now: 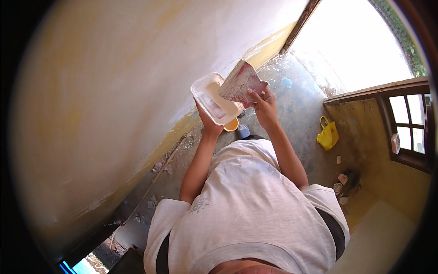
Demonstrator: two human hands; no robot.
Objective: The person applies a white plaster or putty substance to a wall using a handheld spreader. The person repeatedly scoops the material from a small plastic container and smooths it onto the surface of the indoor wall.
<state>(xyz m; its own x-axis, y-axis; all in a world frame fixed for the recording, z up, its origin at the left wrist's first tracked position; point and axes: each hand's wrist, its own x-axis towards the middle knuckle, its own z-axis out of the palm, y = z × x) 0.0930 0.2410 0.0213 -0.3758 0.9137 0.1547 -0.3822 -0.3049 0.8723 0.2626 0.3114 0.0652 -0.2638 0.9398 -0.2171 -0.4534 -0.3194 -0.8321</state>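
My left hand [209, 123] grips a shallow white rectangular plastic tub [203, 88] from its lower left side, fingers wrapped beneath it. White paste lies in the tub's bottom and coats its inner walls. In my right hand [264, 106] is a thin, flat reddish spreader [242, 83], smeared with pale, partly dried paste. The thumb presses on its face, while the fingers behind are mostly hidden. The spreader is tilted above the tub's right side and covers part of its rim; whether the two touch, I cannot tell.
A wall [109, 86] with patchy white coating over yellow rises at left. Below the tub, an orange-lined bucket [231, 125] stands near my blue footwear [244, 131]. A long stick [159, 172] and debris lie along the wall. At right are a yellow bag [327, 135] and a wooden-framed window [404, 123].
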